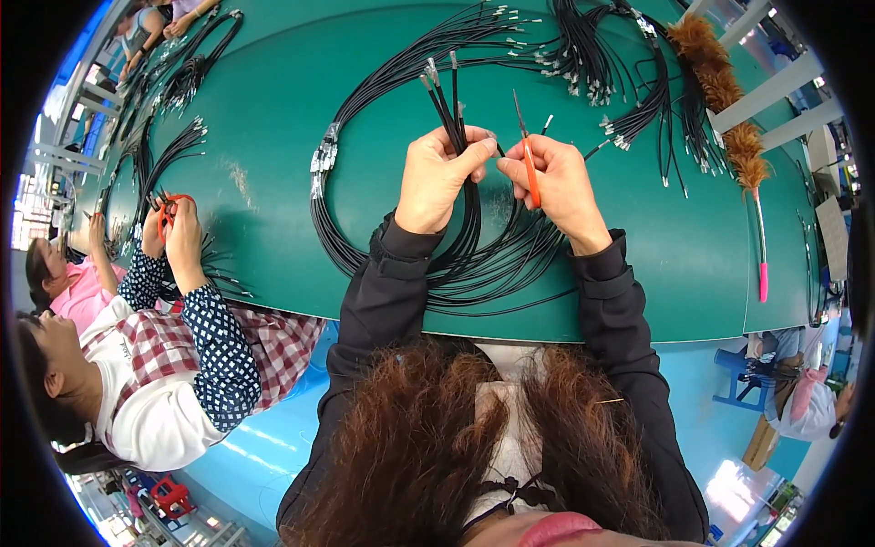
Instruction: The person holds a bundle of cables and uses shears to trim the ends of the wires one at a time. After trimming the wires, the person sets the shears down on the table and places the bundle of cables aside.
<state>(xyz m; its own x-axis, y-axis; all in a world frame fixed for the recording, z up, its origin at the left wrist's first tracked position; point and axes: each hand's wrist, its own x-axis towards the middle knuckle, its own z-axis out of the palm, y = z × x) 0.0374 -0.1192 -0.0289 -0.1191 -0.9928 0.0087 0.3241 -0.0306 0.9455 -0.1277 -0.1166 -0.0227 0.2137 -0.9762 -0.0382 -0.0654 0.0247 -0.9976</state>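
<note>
My left hand (439,178) is closed around several black cables (447,102), whose pale-tipped ends point up and away from me. In my right hand (565,182) is a pair of scissors (531,173) with orange handles, seen edge-on, its narrow dark blade pointing up. The fingertips of both hands are close together near one cable end; whether the right fingers also grip that cable, I cannot tell. Below my hands, a large loop of black cables (333,219) curves across the green table (264,100). Clear wrapping (324,159) bunches around the loop's left side.
More black cable bundles (592,55) lie at the far right beside a brown feather duster (715,87) with a pink-ended handle. At left, a co-worker's hands (182,237) hold red-orange-handled scissors and cables. A blue stool (738,378) stands on the floor at right.
</note>
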